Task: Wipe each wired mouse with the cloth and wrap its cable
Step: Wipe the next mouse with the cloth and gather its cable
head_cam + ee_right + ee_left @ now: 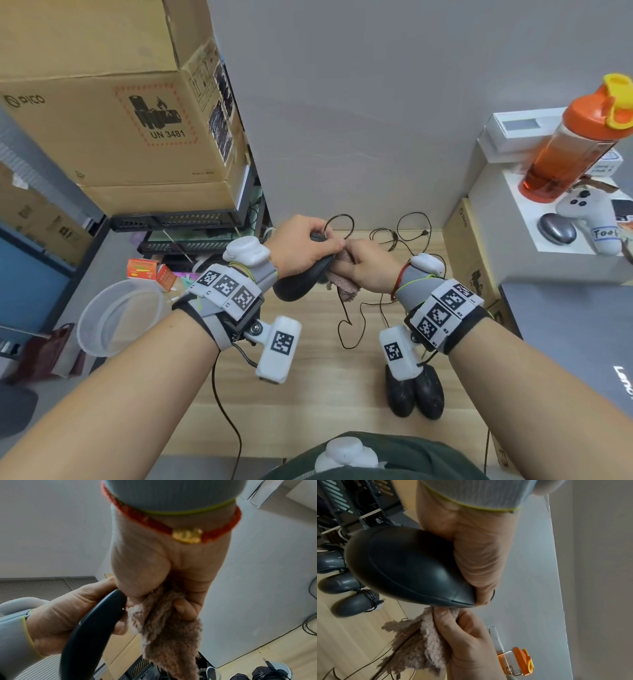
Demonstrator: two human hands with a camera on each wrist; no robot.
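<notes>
My left hand (305, 245) grips a black wired mouse (303, 277) in the air above the wooden desk (308, 394), fingers curled round its front end. The same mouse (406, 568) fills the left wrist view and shows as a dark edge (89, 632) in the right wrist view. My right hand (368, 270) holds a bunched brownish fluffy cloth (344, 287) against the mouse's side; the cloth (168, 628) hangs down from my fist. The mouse's thin black cable (349, 318) dangles loose onto the desk.
Two more black mice (416, 390) lie near the desk's front right; in the left wrist view one of several mice (353, 603) has its cable wrapped. Loose cables (407, 233) lie at the back. A cardboard box (113, 113), a clear bowl (120, 317) and an orange bottle (575, 144) stand around.
</notes>
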